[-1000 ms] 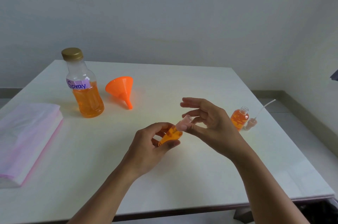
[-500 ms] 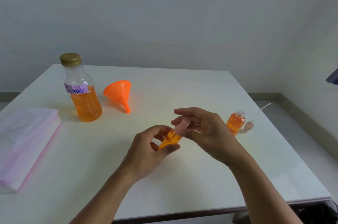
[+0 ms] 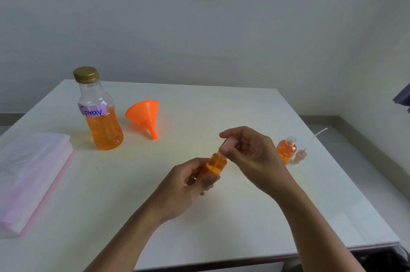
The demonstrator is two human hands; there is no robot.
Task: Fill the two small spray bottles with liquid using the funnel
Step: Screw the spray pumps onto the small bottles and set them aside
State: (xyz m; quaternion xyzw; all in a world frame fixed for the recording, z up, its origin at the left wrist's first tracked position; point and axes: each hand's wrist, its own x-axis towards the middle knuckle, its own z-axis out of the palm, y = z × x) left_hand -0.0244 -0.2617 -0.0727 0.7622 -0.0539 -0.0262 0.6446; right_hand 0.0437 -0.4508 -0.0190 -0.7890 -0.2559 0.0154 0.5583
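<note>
The right hand [image 3: 250,156] pinches the pink spray cap [image 3: 230,141] atop the filled small spray bottle [image 3: 216,164], which the left hand [image 3: 188,185] grips, tilted, above the table [image 3: 221,105]. The cap should probably seat squarely on the neck before tightening, with the bottle held steady.

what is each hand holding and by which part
The left hand grips the small spray bottle by its lower body; right hand pinches its pink cap.
</note>
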